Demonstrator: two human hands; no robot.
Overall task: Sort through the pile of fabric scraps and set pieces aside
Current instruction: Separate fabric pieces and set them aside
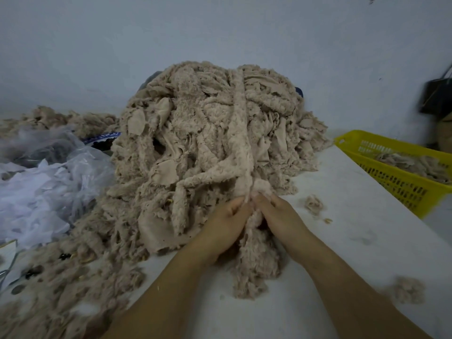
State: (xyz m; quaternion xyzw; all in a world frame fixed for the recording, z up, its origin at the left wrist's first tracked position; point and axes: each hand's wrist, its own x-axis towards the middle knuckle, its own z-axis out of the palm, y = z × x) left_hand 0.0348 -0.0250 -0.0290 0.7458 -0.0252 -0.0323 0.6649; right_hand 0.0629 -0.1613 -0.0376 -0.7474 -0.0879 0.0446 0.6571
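- Gripping a fuzzy beige strip [241,143], our left hand [226,228] and right hand [281,216] meet at the pile's near foot, fingers curled and pinching it.
- The strip runs from the top of the pile [195,133] down to our hands, then bunches on the white table [354,236].
- We see the pile spill left, beside a clear plastic bag [49,192].
- A yellow basket [401,189] at right holds scraps [415,165]; tufts [313,204] lie loose on the table.
- A dark shape [435,96] far right is blurred, perhaps a bag.
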